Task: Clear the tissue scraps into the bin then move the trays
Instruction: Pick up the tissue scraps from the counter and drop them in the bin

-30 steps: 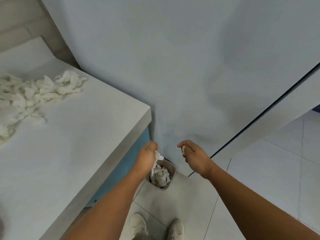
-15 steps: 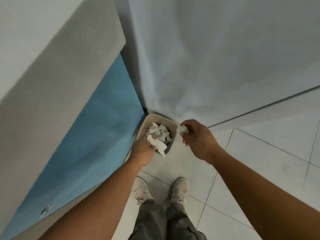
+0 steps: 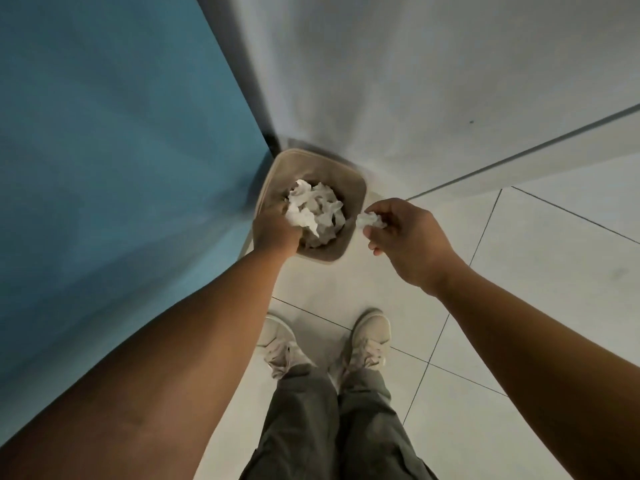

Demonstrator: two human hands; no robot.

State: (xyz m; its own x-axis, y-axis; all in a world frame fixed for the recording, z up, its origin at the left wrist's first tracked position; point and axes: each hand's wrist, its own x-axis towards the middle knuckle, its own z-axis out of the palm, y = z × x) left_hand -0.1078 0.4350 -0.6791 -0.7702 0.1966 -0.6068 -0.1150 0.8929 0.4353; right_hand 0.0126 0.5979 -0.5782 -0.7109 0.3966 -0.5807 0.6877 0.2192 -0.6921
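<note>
**Tiled floor [image 3: 519,271] corner, clearing under way**

Pale tiles meet a grey wall [image 3: 415,81] at centre frame, where a beige bin [image 3: 356,188] sits beside a blue panel [image 3: 104,133] filling the left. The left hand [image 3: 275,230] hangs over the bin's near-left rim, fingers curled round a white scrap [image 3: 301,218] so it drops inside. The right hand [image 3: 405,233], just right of the bin, pinches a small wad [image 3: 371,220], ready to follow. Whether the left scrap touches the heap [image 3: 322,202] inside is hard to tell. No trays show.
</note>
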